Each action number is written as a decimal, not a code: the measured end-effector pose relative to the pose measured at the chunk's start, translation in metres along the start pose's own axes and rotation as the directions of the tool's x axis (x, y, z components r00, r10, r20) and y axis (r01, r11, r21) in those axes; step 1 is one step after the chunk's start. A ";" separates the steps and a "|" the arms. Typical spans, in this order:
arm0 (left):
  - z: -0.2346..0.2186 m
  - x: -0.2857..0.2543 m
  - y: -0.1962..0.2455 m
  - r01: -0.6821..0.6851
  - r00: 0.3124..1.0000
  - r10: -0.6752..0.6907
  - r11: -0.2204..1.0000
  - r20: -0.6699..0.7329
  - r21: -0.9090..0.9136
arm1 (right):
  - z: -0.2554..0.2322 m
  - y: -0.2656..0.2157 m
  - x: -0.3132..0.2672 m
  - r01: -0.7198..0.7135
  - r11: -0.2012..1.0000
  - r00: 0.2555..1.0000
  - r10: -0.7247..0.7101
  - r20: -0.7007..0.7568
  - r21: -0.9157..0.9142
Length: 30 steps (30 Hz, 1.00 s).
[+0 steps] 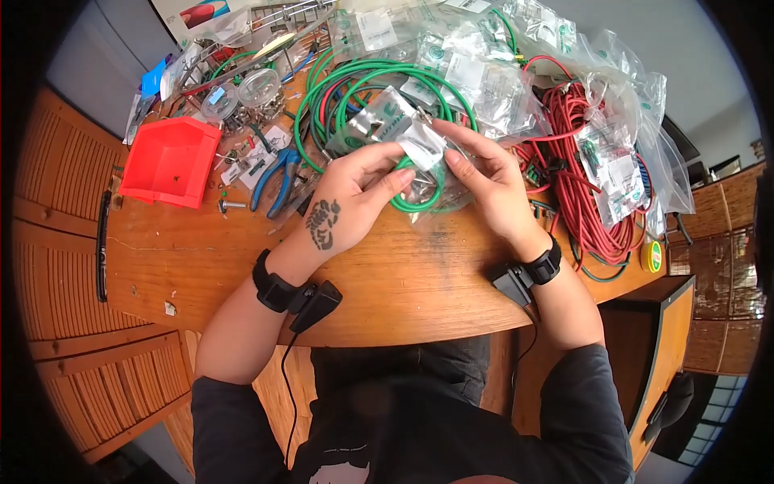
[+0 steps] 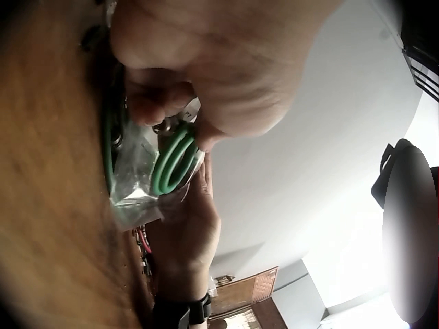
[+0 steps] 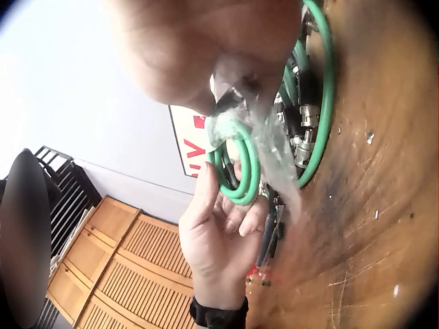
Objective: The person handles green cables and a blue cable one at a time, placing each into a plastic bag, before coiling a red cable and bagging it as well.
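Both hands hold a clear plastic bag (image 1: 422, 145) with a white label and a coiled green cable (image 1: 418, 198) above the table's middle. My left hand (image 1: 348, 198) pinches the coil's left side between thumb and fingers. On the other side, my right hand (image 1: 493, 187) pinches the bag near its label. In the left wrist view the green loops (image 2: 174, 162) hang beside the crinkled bag (image 2: 136, 179). The right wrist view shows the left thumb against the green coil (image 3: 248, 171), with the right hand (image 3: 206, 48) gripping the plastic above.
Behind the hands lie larger green cable coils (image 1: 302, 121) and bagged items (image 1: 476, 77). A red bin (image 1: 173, 161), blue-handled pliers (image 1: 276, 181) and jars (image 1: 260, 87) stand left. Bundled red cable (image 1: 576, 185) and a small yellow-green tub (image 1: 651, 256) are right.
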State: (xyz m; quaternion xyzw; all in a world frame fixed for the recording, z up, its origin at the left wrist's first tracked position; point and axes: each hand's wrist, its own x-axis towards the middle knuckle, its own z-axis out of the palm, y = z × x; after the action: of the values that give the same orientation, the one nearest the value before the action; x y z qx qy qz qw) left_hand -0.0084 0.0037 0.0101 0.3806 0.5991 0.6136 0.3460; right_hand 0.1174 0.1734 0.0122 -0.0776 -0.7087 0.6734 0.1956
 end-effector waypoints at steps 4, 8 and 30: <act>0.008 0.000 -0.007 -0.057 0.990 0.035 0.986 -0.139 -0.159 | 0.001 0.004 0.001 0.072 0.997 0.997 -0.072 0.003 0.029; 0.008 -0.004 0.000 0.064 0.977 -0.083 0.993 -0.197 -0.098 | 0.004 0.006 0.000 -0.001 0.993 0.997 -0.008 0.075 0.119; 0.014 -0.007 -0.003 -0.023 0.977 -0.015 0.984 -0.215 -0.177 | 0.002 0.007 -0.007 -0.062 0.991 0.986 0.043 0.158 0.118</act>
State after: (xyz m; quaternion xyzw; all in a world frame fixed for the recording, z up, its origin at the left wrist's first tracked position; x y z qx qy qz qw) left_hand 0.0073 0.0041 0.0066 0.2806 0.5747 0.7031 0.3107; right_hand 0.1219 0.1697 0.0037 -0.0315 -0.6770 0.7244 0.1263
